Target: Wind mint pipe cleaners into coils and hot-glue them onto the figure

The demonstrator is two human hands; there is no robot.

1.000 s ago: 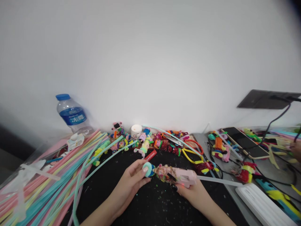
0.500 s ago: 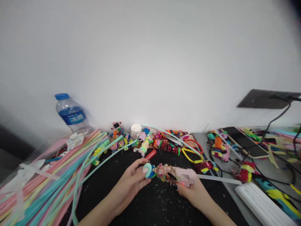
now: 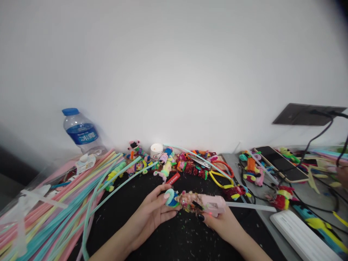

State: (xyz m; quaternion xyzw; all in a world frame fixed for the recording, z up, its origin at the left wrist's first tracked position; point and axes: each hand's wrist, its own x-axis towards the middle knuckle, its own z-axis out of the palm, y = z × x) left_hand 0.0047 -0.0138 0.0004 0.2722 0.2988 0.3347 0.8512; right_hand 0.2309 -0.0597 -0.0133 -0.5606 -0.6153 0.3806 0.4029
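Between the thumb and fingers of my left hand (image 3: pixel 152 210) is a small pipe-cleaner figure (image 3: pixel 171 198), coiled in mint green and blue. My right hand (image 3: pixel 221 221) is wrapped round a pink hot glue gun (image 3: pixel 213 203), its front crusted with fuzz and glitter. The gun's nozzle points left and meets the figure or stops just short of it; I cannot tell which. A translucent glue stick (image 3: pixel 251 207) juts from the gun's back end, and a small red light glows near my right fingers.
A black mat (image 3: pixel 174 239) lies beneath my hands. Pipe cleaners (image 3: pixel 62 206) spread at left below a water bottle (image 3: pixel 81 132). Along the wall are finished figures (image 3: pixel 193 169), scissors (image 3: pixel 221 174) and a white cup (image 3: pixel 157 150). At right lie a phone (image 3: pixel 281 164), a white power bank (image 3: pixel 301 235) and cables.
The fingers of my left hand have spread slightly beneath the figure, and the figure has turned a little. The glue gun stays almost in place. A blurred hand appears at the far right edge.
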